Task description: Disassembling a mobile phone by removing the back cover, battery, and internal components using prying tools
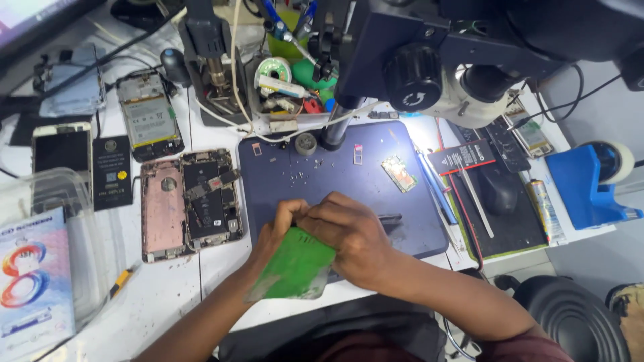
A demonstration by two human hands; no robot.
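My left hand (276,231) and my right hand (352,238) are pressed together over the front edge of a dark blue work mat (402,221). Between them they grip a green flat piece (298,268), a cloth or card, that hangs down toward me. My right hand's fingers fold over the left hand's fingers. Whatever else sits inside the grip is hidden. A dark tool (389,218) lies on the mat just right of my right hand.
A microscope (429,74) hangs over the mat. An opened phone (211,198) and its pink back shell (162,209) lie left of the mat, with more phones (62,149) beyond. A small circuit board (400,173), tweezers (479,201), a blue tape dispenser (585,184) sit right.
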